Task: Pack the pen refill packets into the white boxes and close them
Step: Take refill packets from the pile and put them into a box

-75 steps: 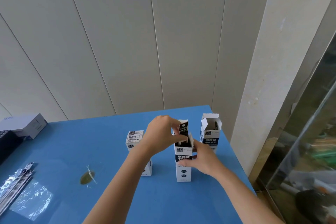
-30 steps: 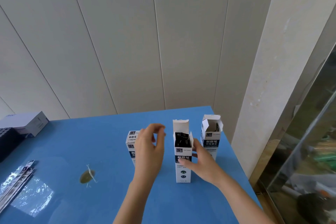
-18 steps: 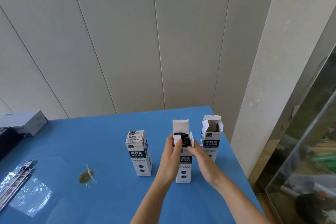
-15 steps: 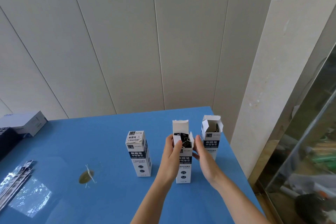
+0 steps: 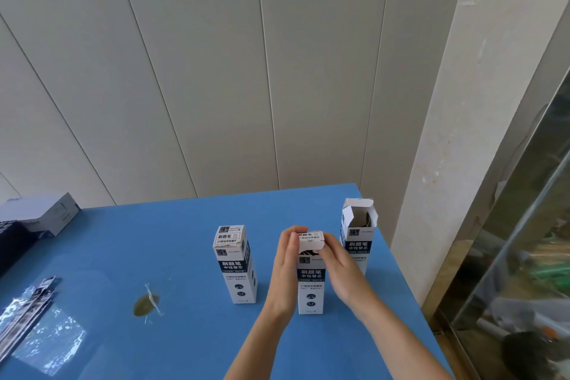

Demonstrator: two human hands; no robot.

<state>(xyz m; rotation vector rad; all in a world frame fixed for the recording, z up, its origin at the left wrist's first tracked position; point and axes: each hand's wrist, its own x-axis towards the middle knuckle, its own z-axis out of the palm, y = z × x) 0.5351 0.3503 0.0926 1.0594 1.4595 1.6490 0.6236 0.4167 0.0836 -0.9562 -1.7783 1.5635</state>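
Three tall white boxes with dark labels stand on the blue table [image 5: 172, 256]. The left box [image 5: 236, 265] is closed. The middle box [image 5: 311, 281] stands between my hands, its top flap folded down almost flat, with dark packet ends showing under it. My left hand [image 5: 285, 268] holds its left side near the top. My right hand [image 5: 339, 268] holds its right side, fingertips on the flap. The right box [image 5: 357, 234] stands open, flaps up. Shiny refill packets [image 5: 27, 305] lie at the table's left edge.
A white carton [image 5: 43, 214] and a dark object [image 5: 9, 241] sit at the far left. A small brownish spot with clear tape [image 5: 146, 307] marks the table. The table's right edge runs beside a pillar and a glass panel.
The dark packet went down into the middle box. My left hand let go, came back to the box's side, and the upright top flap has been folded down over the opening.
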